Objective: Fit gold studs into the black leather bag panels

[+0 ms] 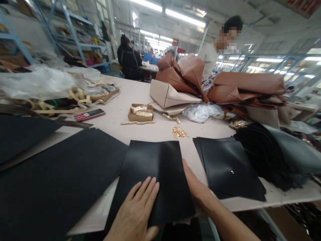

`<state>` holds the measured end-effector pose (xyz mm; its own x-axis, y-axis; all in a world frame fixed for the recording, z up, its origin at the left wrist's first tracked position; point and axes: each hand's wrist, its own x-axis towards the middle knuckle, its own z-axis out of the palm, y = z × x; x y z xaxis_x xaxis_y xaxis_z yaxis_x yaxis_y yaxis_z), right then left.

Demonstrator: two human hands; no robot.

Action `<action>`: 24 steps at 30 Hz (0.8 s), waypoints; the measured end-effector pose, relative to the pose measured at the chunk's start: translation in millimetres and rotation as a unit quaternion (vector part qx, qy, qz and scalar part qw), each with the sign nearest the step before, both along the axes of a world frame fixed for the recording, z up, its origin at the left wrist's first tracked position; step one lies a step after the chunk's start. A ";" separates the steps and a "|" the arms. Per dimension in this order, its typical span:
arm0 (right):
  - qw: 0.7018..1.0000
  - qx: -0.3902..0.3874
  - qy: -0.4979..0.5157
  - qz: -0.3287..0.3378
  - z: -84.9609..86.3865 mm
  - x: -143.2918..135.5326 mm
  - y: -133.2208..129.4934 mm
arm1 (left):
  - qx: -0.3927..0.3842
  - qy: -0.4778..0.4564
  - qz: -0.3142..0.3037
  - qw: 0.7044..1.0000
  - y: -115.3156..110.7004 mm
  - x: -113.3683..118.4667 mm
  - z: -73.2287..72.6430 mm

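Observation:
A black leather-like panel (160,167) lies in front of me at the table's near edge. My left hand (139,204) rests flat on top of it, fingers stretched out, its thumb low by the panel's front edge. Along the panel's right side is my right hand (192,180); its fingers are mostly hidden at that edge, so their grip does not show. To the right lies a stack of black panels (220,164) with a small shiny metal piece (232,172) on top. Larger black sheets (75,177) spread out on the left.
Gold metal pieces (179,132) lie beyond the panel, near a small cardboard box (140,113) of gold chain. A red phone (89,114) sits left. Brown bags (180,73) pile up behind, with a person (213,50) beyond. More black material (276,150) is heaped right.

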<state>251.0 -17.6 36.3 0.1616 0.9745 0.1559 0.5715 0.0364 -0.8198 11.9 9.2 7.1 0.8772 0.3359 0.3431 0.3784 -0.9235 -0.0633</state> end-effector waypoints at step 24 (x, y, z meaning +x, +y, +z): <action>0.853 -0.151 -0.498 -0.026 0.2 84.7 112.1 | -0.070 -0.043 -0.047 0.996 6.7 -12.9 -33.4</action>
<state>335.8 94.5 36.6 0.1407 0.9899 -0.0158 0.9847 -0.1383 0.1062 -1.0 15.9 -26.3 0.8759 0.3043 0.3744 0.2891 -0.9523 0.0976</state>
